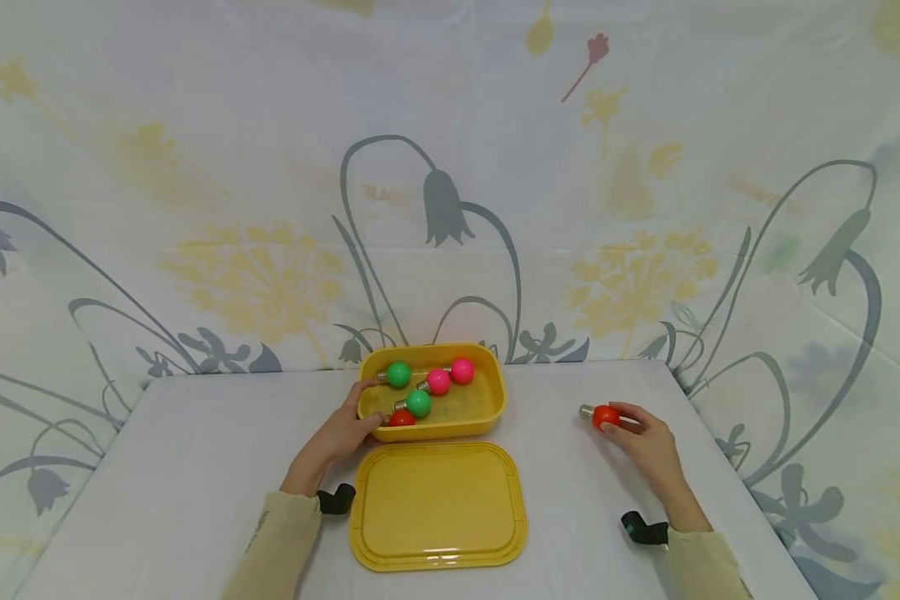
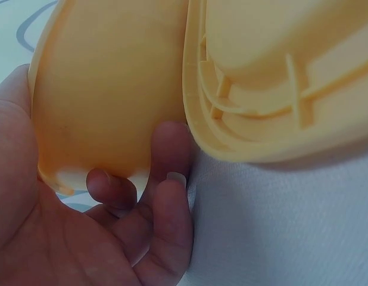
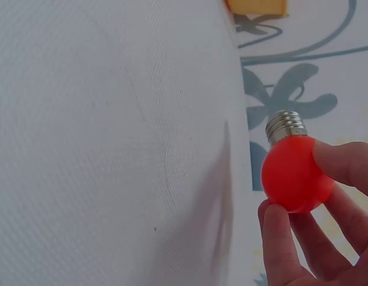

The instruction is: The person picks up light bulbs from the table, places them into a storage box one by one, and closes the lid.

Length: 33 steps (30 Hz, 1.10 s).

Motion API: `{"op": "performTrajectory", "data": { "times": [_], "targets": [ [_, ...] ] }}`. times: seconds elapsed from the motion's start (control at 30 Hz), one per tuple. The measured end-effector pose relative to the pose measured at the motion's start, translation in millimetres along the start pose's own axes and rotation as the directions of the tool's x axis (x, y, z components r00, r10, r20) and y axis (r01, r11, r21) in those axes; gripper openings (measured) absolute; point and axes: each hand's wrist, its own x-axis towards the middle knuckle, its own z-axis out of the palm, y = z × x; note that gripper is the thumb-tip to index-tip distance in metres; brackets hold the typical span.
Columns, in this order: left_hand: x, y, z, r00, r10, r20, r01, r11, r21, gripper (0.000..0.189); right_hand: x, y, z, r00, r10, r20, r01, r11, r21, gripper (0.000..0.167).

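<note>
A red light bulb (image 3: 296, 174) with a silver screw base is pinched by its globe between the thumb and fingers of my right hand (image 1: 648, 446), to the right of the yellow container. My left hand (image 1: 342, 427) grips the left end of that yellow container (image 1: 495, 408), thumb at the near rim and fingers round the end. Inside it lie a green bulb (image 1: 398, 374) at the back left, another green bulb (image 1: 418, 403) nearer, two pink bulbs (image 1: 438, 382) and a red bulb (image 1: 402, 418) by the near wall. The left wrist view shows the curled fingers (image 2: 172, 220) against the container's outside.
A yellow lid (image 1: 438, 508) lies flat in front of the container, close to its near side. A white cloth (image 1: 570, 500) covers the table, and a flower-patterned curtain (image 1: 465, 250) hangs behind and at both sides. Black camera mounts (image 1: 337, 500) are on both wrists.
</note>
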Motion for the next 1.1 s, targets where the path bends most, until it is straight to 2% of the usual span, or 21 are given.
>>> {"op": "performTrajectory", "data": {
  "times": [0.5,1.1],
  "targets": [
    [-0.2,1.2,-1.7,1.0,0.027,-0.003,-0.027,1.0,0.016,0.063,-0.3,-12,8,0.996,-0.091,0.0,0.091,0.995,-0.043,0.045],
    [-0.9,2.6,-0.1,1.0,0.011,-0.008,-0.011,1.0,0.011,0.063,-3.0,-30,15,0.987,-0.157,0.037,0.159,0.985,-0.066,0.047]
  ]
}}
